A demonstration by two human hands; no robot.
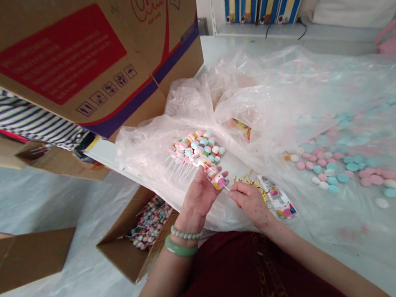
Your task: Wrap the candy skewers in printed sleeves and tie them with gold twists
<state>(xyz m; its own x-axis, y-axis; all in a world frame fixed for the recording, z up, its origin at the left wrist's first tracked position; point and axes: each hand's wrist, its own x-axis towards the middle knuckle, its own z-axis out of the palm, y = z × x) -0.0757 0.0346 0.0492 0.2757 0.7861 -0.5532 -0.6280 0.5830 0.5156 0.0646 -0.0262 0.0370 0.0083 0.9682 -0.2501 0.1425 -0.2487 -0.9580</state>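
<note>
Palm up, my left hand [200, 193] has its fingers closed around a marshmallow skewer in a clear printed bag [218, 181]. My right hand [249, 201] pinches the white stick [226, 187] at the near end of that skewer. Just beyond my left hand lies a pile of marshmallow skewers [194, 147], pink, blue and white, with their sticks towards me. Gold twist ties [247, 178] are scattered behind my right hand. Next to them, flat on the table, are printed clear bags [279, 200] with coloured dots.
A large cola-printed carton [89, 40] rises at the left. Below the table edge an open carton [115, 243] contains many candy skewers [150, 223]. Loose marshmallows [332, 168] lie around and under clear plastic sheeting [295, 88] at the right. Blue folders [262, 5] stand behind.
</note>
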